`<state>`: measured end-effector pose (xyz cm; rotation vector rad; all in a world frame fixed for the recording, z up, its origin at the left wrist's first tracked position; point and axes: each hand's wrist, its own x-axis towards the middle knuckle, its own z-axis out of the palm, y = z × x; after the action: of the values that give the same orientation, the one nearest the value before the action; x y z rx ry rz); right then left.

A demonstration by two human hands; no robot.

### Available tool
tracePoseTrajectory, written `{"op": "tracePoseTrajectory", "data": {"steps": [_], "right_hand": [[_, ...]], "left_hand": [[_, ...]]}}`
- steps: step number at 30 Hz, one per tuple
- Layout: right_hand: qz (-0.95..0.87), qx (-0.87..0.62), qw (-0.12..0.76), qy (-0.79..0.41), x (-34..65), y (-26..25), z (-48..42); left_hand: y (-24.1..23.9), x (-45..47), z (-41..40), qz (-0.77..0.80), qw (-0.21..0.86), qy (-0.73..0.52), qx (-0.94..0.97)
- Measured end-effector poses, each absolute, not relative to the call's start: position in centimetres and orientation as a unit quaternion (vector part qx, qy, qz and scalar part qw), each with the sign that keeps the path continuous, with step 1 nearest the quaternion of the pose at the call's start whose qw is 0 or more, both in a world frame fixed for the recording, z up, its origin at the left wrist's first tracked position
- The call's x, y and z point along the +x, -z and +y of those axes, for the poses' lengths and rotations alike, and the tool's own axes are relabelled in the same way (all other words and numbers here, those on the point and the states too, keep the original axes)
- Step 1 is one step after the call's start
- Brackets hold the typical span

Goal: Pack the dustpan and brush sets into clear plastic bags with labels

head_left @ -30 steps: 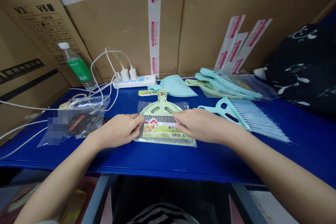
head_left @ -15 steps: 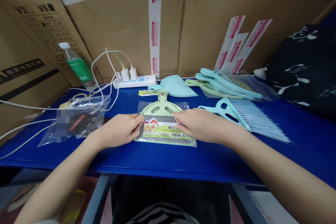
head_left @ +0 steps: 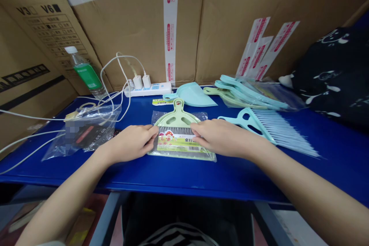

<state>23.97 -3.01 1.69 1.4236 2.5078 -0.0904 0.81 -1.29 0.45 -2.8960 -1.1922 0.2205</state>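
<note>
In the middle of the blue table lies a green brush and dustpan set (head_left: 178, 123) in a clear plastic bag, handle pointing away from me. A printed card with red mushrooms shows through its front. My left hand (head_left: 135, 143) pinches the bag's left edge, and my right hand (head_left: 215, 136) grips the right side, fingers curled over the card's corner. To the right rests a loose light-blue brush (head_left: 261, 127), its bristles fanned to the right. Behind the set is a loose light-blue dustpan (head_left: 194, 95); a small yellow card (head_left: 161, 102) sits by its handle.
Bagged blue and green sets (head_left: 245, 90) are piled at the back right, near a dark patterned fabric item (head_left: 331, 73). A power strip (head_left: 152, 89) with white cables, a tilted bottle (head_left: 86, 73) and a plastic bag (head_left: 86, 132) occupy the left. Cardboard boxes (head_left: 138, 30) wall the back.
</note>
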Motion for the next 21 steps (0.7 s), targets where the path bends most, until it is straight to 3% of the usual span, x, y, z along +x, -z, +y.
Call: {"op": "tracePoseTrajectory", "data": {"steps": [21], "right_hand": [[0.861,0.491,0.130,0.037,23.86,-1.59,-2.99]], "left_hand": [[-0.16,1.06,-1.34,-0.385,0.040,-0.087,-0.918]]}}
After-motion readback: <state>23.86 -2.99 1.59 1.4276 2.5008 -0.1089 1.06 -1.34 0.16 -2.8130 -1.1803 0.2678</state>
